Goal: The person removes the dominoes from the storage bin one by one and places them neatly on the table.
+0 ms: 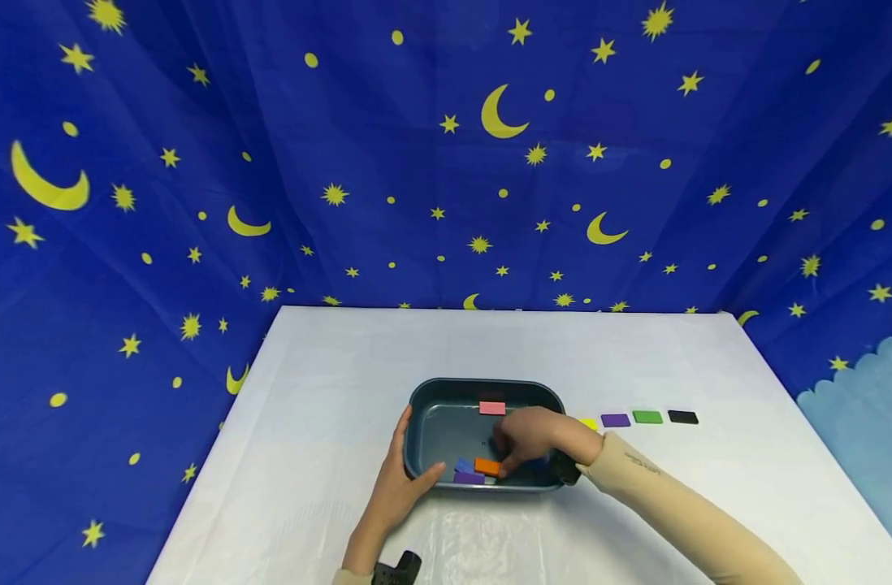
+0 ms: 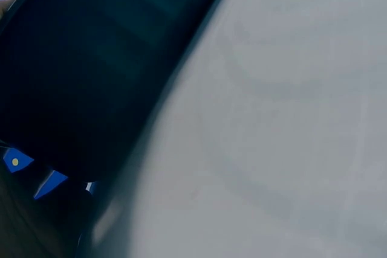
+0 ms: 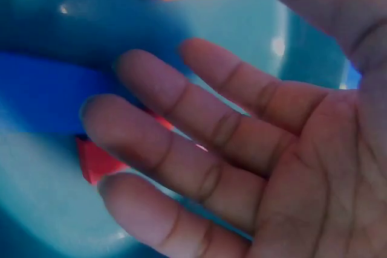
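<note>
My left hand (image 1: 395, 487) holds the near-left corner of a dark blue-grey tray (image 1: 446, 431), with its fingers along the outer wall and its thumb over the front rim. In the left wrist view the tray's dark side (image 2: 91, 77) fills the upper left. Reaching inside the tray, my right hand (image 1: 530, 435) spreads its loosely bent fingers, seen also in the right wrist view (image 3: 242, 137). Its thumb tip is at the edge of an orange block (image 1: 487, 466). Under the fingertips lie a blue block (image 3: 48, 95) and a red block (image 3: 100, 158).
A pink block (image 1: 492, 408) lies at the tray's back; purple (image 1: 469, 478) and blue (image 1: 464, 465) blocks lie by its front wall. Right of the tray, yellow (image 1: 588, 423), purple (image 1: 616, 420), green (image 1: 647, 417) and black (image 1: 683, 417) blocks form a row on the white table (image 1: 329, 357).
</note>
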Demonstrator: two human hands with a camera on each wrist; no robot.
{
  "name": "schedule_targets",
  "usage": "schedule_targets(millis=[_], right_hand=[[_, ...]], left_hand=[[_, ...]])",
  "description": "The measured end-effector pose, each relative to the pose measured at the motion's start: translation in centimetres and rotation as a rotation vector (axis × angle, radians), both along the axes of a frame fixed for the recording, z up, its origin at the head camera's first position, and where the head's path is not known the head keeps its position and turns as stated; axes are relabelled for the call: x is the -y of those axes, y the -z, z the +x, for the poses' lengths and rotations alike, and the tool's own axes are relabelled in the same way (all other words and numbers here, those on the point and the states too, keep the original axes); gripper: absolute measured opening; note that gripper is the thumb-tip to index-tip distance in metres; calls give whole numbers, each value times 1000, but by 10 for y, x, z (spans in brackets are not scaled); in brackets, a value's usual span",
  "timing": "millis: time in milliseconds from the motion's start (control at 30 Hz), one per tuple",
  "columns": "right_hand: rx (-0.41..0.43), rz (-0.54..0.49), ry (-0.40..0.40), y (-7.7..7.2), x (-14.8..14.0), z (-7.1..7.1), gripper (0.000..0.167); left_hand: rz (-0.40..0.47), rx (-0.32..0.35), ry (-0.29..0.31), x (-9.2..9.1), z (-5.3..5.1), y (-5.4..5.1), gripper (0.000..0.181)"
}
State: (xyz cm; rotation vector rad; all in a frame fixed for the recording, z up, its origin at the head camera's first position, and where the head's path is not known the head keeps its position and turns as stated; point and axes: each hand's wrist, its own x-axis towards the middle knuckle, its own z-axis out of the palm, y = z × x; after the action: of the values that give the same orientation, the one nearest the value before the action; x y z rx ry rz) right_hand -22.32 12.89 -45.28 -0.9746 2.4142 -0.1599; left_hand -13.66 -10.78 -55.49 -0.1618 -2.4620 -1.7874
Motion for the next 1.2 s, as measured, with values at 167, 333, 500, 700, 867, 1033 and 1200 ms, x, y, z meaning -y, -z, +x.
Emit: schedule_targets(millis=[167, 333, 500, 700, 867, 1033, 1200], right_hand=[[23, 38, -18, 8, 7, 1, 39], [27, 45, -33, 10, 11, -1, 36], [56, 51, -41, 14, 16, -3, 32], [73, 43, -31, 19, 20, -6, 29], [70, 25, 1, 22, 21, -7, 30], [41, 8, 3, 23, 23, -9, 31], [-28, -14, -41, 24, 24, -14, 27]], left_hand=[[2, 1, 2, 0, 1, 0, 93], [5, -3, 1, 0, 1, 0, 93], [11, -13, 5, 0, 0, 1, 93], [12, -14, 6, -1, 1, 0, 93], [-2, -7, 6, -1, 1, 1, 94], [0, -1, -2, -1, 1, 0, 93], [-1, 3, 0, 0, 1, -1, 93]])
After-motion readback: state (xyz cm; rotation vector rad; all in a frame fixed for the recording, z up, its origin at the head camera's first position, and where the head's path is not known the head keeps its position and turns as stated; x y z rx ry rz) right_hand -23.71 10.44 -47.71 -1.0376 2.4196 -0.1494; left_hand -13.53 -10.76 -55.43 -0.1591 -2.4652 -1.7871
